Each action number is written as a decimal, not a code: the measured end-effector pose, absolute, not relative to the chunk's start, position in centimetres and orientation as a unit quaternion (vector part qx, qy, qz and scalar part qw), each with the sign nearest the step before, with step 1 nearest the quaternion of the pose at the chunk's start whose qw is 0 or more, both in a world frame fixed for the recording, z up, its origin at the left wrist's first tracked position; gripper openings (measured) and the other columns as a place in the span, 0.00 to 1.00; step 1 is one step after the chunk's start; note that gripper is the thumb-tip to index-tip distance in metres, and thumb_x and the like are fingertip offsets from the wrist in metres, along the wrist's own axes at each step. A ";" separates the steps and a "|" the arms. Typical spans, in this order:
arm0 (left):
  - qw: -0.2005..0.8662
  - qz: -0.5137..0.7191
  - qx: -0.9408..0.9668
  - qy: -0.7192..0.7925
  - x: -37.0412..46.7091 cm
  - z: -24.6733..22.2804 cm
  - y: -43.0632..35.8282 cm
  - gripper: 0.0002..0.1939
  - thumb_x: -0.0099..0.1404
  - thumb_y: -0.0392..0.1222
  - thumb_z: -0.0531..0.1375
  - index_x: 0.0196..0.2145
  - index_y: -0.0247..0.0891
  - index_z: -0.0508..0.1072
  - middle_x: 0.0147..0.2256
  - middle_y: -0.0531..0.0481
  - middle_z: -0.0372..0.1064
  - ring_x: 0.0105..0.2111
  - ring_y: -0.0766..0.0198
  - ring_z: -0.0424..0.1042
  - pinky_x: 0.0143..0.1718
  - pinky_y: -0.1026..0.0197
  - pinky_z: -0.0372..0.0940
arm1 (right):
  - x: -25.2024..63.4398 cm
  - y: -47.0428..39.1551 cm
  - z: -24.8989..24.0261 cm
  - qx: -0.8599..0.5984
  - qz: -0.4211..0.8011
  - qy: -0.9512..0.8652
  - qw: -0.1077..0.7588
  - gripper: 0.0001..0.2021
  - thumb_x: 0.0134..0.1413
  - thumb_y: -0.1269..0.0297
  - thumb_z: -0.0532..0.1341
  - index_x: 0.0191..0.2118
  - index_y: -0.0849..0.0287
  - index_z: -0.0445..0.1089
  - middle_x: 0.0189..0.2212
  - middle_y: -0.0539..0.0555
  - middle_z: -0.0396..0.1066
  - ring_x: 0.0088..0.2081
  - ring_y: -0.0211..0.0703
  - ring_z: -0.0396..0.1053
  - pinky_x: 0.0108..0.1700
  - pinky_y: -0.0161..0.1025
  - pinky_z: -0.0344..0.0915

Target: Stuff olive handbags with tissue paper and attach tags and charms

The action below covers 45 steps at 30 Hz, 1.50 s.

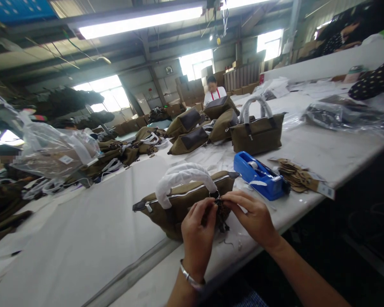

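Note:
An olive bag (179, 202) with a silver zipper stands on the white table, its handles (185, 172) wrapped in white. At the base of the nearer handle hangs a dark tassel or cord (223, 213) from a metal ring. My left hand (198, 230), with a silver bangle at the wrist, pinches this dark piece just below the ring. My right hand (251, 213) pinches the same piece from the other side, fingertips close to the left ones. Its exact shape between the fingers is too small to tell.
A blue tape dispenser (260, 177) sits right of the bag, beside a pile of brown tags (297, 175). Behind stands another olive bag (257, 134), with several more piled to its left. Clear plastic (342, 115) lies at the right. People are around the table's far sides.

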<state>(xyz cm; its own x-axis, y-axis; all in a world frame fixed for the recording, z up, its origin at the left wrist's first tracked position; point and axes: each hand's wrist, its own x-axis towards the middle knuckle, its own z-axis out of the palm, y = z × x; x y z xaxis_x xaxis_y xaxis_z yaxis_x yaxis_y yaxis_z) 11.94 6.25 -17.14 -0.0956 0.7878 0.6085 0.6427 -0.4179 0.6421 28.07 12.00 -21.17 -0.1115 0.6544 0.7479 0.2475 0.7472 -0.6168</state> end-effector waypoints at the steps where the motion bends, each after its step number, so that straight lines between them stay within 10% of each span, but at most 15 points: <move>1: 0.080 0.513 0.672 0.528 12.1 -16.9 6.1 0.08 0.70 0.36 0.63 0.46 0.43 0.77 0.42 0.52 0.79 0.41 0.63 0.78 0.45 0.63 0.72 | 28.0 11.9 -21.1 -0.294 0.196 -0.727 0.588 0.10 0.64 0.70 0.64 0.48 0.50 0.77 0.43 0.51 0.79 0.44 0.42 0.77 0.48 0.38 0.74; 13: 0.167 0.528 0.598 0.579 12.3 -18.0 6.0 0.10 0.73 0.43 0.58 0.48 0.42 0.77 0.42 0.47 0.78 0.40 0.58 0.79 0.44 0.58 0.73 | 27.7 12.2 -21.1 -0.289 0.430 -0.644 0.563 0.07 0.64 0.59 0.64 0.37 0.56 0.74 0.31 0.51 0.76 0.34 0.41 0.75 0.37 0.36 0.74; 22: 0.038 0.375 0.597 0.708 14.5 -19.1 6.1 0.22 0.69 0.44 0.61 0.59 0.42 0.68 0.49 0.42 0.76 0.46 0.50 0.77 0.46 0.49 0.71 | 27.9 12.1 -21.1 -0.292 0.375 -0.688 0.549 0.05 0.62 0.62 0.65 0.39 0.56 0.76 0.36 0.53 0.77 0.38 0.44 0.75 0.40 0.38 0.73; 31: 0.142 0.429 0.585 0.673 13.4 -17.7 6.3 0.10 0.69 0.42 0.59 0.48 0.43 0.73 0.37 0.50 0.79 0.38 0.55 0.78 0.41 0.57 0.67 | 27.6 11.4 -19.8 -0.311 0.268 -0.735 0.540 0.04 0.65 0.67 0.61 0.39 0.55 0.74 0.36 0.54 0.74 0.40 0.44 0.72 0.45 0.40 0.71; 45: 0.073 0.344 0.604 0.716 14.7 -18.1 6.5 0.12 0.68 0.43 0.62 0.49 0.44 0.72 0.47 0.46 0.76 0.41 0.51 0.77 0.37 0.57 0.67 | 28.1 11.9 -20.3 -0.282 0.441 -0.644 0.557 0.07 0.61 0.59 0.65 0.37 0.57 0.75 0.30 0.51 0.72 0.31 0.41 0.71 0.34 0.37 0.71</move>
<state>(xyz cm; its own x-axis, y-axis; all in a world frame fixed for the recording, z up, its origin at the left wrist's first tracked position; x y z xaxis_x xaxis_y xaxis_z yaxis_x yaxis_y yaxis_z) 14.68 6.50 -18.12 -0.2608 0.9140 0.3107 0.8135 0.0348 0.5805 28.06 11.85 -20.35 -0.2200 0.8553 0.4691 -0.1287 0.4512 -0.8831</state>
